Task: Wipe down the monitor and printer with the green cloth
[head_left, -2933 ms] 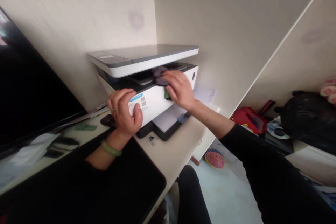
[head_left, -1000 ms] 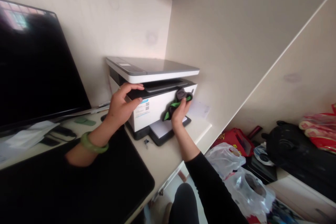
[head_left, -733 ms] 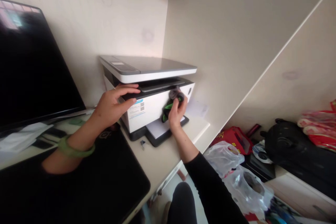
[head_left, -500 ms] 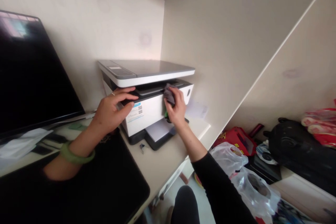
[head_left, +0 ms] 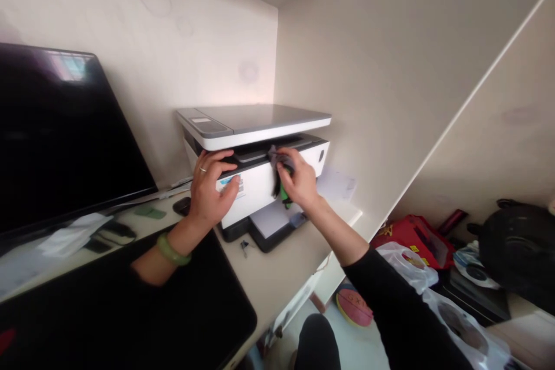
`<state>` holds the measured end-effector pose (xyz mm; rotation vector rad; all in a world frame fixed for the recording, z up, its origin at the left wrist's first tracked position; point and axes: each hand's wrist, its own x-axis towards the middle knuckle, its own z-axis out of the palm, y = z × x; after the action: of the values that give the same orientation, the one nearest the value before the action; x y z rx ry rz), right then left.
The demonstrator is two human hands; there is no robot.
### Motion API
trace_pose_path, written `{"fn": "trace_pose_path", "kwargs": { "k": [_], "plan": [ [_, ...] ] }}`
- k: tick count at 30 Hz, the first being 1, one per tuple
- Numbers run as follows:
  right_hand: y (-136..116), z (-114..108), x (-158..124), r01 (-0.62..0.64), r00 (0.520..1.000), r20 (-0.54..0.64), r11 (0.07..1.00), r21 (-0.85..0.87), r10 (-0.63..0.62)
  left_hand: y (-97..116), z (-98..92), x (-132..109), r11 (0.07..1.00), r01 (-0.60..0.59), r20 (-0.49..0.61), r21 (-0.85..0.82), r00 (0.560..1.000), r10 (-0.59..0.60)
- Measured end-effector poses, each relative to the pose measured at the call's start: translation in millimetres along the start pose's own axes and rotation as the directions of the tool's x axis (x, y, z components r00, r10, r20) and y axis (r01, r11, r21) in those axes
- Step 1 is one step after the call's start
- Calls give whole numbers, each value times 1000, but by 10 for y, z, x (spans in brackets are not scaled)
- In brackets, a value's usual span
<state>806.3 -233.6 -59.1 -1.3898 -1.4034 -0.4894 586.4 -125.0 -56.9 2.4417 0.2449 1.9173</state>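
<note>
**Fig. Both hands at the printer front, read left to right.** A dark monitor stands on the desk. My left hand, with a green bangle at the wrist, lies open on the left front corner of the printer. Its fingers hook over the slot edge and its thumb rests on the white face; it holds nothing loose. The printer's long axis runs across my view. Right of centre, my right hand is closed on a grey-and-green cloth. The cloth is bunched against the slot's lip and hangs down the front panel. It lies between my hands, touching only the right. The paper tray juts out below.
</note>
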Motion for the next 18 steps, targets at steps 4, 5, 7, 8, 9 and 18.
{"fn": "trace_pose_path", "kwargs": {
  "k": [4,5,7,8,9,18],
  "plan": [
    [174,-159,42,38,998,46,987,-159,-31,3,0,-10,1000,-28,-2,5,1000,28],
    [206,-182,45,33,999,38,980,-194,-27,5,2,-13,1000,-22,2,13,1000,22],
    [238,-195,42,12,1000,9,970,-241,-10,7,8,-18,1000,-7,10,30,1000,7],
    [236,-185,39,-7,1000,-13,968,-250,4,8,10,-21,999,-2,13,33,1000,1],
    [221,-166,34,-30,999,-40,968,-248,21,9,12,-23,999,2,15,32,1000,-3],
    [-161,136,14,-114,976,-170,982,148,139,21,34,-40,999,-20,-15,40,1000,21]
  ]
}}
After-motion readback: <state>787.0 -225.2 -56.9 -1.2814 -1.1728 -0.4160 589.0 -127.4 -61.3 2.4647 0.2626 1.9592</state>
